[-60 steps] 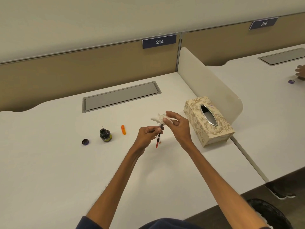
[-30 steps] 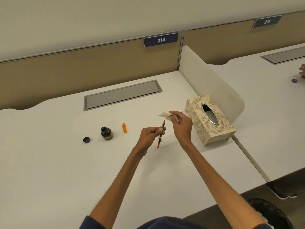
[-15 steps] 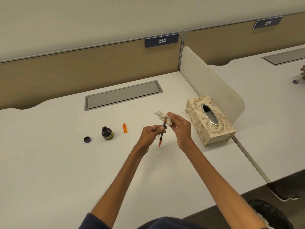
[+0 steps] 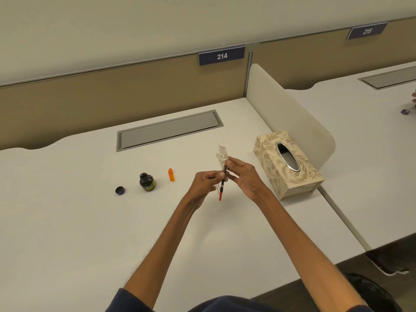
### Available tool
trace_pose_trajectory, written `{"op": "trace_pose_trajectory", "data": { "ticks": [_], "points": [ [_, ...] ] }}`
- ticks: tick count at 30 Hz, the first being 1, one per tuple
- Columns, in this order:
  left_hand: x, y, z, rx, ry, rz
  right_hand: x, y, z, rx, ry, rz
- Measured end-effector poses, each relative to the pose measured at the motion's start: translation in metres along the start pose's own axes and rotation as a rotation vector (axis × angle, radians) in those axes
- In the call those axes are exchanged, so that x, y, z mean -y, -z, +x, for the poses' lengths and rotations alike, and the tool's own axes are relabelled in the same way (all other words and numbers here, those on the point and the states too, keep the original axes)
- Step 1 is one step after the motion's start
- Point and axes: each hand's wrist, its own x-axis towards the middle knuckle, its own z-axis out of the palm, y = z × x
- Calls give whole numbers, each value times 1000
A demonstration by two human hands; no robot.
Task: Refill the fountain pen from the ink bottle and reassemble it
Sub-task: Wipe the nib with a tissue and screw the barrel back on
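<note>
The pen [image 4: 222, 181] I hold is dark with a red lower end and an orange bit on top; my tissue [image 4: 221, 155] is white. On the white desk [image 4: 67, 221]: a black ink bottle [image 4: 147, 182], a dark purple cap [image 4: 120, 190], an orange piece [image 4: 171, 174]. The box [image 4: 287, 163] is cream with beige floral scrolls.

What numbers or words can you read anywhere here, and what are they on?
"214": white digits on the blue plate on the partition behind this desk.
"215": white digits on the blue plate on the partition behind the next desk.
The ink bottle has a yellowish label, too small and blurred to read.
The tissue box shows only a leafy pattern, no words.
</note>
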Motion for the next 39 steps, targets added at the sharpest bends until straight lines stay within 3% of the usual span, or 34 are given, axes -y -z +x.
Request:
{"op": "trace_pose_trajectory", "data": {
  "ticks": [6, 14, 22, 31, 39],
  "points": [
    [8, 4, 0, 5, 14, 43, 6, 2, 4, -99, 35, -306],
    [13, -8, 3, -143, -118, 179, 3, -6, 10, -356, 77, -413],
    [21, -1, 8, -183, -109, 211, -1, -10, 6, -517, 98, -172],
    [21, 5, 7, -166, -123, 146, -1, -11, -9, -251, 10, -234],
    [24, 9, 8, -199, -127, 172, 2, -27, -13, -242, 82, -395]
  ]
}}
